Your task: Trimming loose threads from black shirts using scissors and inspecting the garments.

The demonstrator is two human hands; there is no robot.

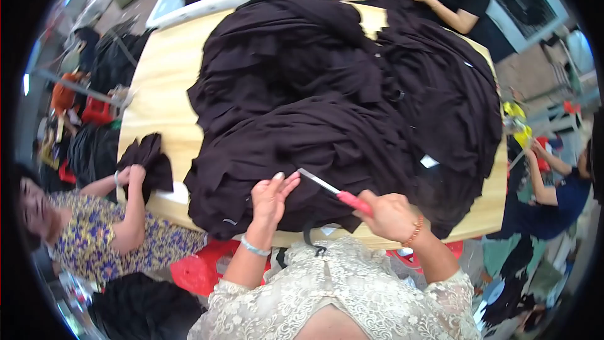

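Observation:
My right hand (387,215) is closed around the pinkish-red handle of a slim tool with a flat metal blade (319,181); its exact kind I cannot tell. The blade points up and left over a heap of dark cloth (302,141). Palm partly turned up, my left hand (272,198) has its fingers stretched out beside the blade's tip. Whether the fingertips touch the metal I cannot tell. Nothing shows in that palm. Both hands are above the heap's near edge.
The dark pile covers most of a pale wooden table (160,82). A white tub (214,3) with dark cloth stands at the far left. Co-workers handle cloth at the left (104,233) and far right (462,0). A red stool (201,271) is below the table's near edge.

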